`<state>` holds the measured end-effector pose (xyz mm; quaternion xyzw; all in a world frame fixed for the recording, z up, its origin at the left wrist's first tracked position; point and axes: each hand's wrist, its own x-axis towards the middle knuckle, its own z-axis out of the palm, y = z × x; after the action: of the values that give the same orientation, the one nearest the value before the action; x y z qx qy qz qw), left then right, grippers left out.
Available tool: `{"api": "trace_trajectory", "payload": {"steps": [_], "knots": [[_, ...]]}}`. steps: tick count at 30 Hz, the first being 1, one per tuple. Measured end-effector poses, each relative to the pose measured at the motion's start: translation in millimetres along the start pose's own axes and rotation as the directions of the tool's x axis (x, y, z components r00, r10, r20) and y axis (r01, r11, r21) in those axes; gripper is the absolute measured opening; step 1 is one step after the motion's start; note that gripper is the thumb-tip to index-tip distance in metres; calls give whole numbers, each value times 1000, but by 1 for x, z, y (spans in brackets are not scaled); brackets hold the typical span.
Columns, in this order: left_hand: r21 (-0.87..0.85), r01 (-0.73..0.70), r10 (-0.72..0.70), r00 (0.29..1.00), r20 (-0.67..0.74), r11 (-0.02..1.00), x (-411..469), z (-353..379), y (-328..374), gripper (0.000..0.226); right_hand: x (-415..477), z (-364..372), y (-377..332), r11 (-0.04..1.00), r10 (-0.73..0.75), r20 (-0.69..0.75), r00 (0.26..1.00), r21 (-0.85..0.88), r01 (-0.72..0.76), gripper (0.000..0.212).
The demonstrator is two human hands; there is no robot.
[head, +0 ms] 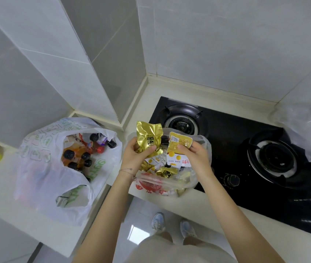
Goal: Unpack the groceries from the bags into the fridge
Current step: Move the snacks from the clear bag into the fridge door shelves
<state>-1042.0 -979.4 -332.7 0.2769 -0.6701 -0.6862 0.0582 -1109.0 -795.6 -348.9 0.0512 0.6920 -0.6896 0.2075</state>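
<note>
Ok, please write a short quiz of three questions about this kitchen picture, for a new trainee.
1. True or false: the left hand holds a gold foil packet.
2. Which bag holds the dark-capped bottles? A) the white bag B) the clear bag
3. Fill in: the right hand holds a white and yellow ____.

Key: 1 true; 2 A; 3 packet.

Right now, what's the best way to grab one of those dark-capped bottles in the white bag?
Grip a dark-capped bottle by its neck just under the cap, coming from above through the open mouth of the white bag. The caps point up; the bodies are packed together.
</note>
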Motion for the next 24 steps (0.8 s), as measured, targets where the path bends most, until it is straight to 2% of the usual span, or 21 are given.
{"api": "trace_trajectory", "payload": {"steps": [3, 6, 11, 15, 18, 21, 24], "knots": [[11, -35, 36, 996, -81, 999, -22, 1, -1, 36, -8, -3, 0, 1000, 2, 75, 997, -8, -2, 13], [-56, -51, 41, 984, -175, 997, -57, 7, -8, 35, -21, -11, 1, 1000, 0, 181, 984, -1, 0, 13], [-180, -67, -7, 925, -380, 981, -136, 29, -33, 37, -52, -35, 7, 999, 28, 416, 909, -31, -16, 16], [-215, -82, -53, 828, -558, 973, -207, 55, -47, 33, -80, -51, 13, 993, 105, 555, 825, -96, -62, 22], [-257, -97, -100, 747, -658, 962, -258, 61, -55, 34, -109, -49, 16, 987, 136, 663, 736, -155, -43, 24], [-284, -153, -115, 663, -740, 946, -303, 60, -60, 31, -141, -40, 19, 978, 171, 738, 653, -208, -20, 16], [-323, -226, -145, 567, -811, 919, -349, 65, -66, 34, -175, -34, 28, 969, 199, 804, 560, -246, 10, 19]]}}
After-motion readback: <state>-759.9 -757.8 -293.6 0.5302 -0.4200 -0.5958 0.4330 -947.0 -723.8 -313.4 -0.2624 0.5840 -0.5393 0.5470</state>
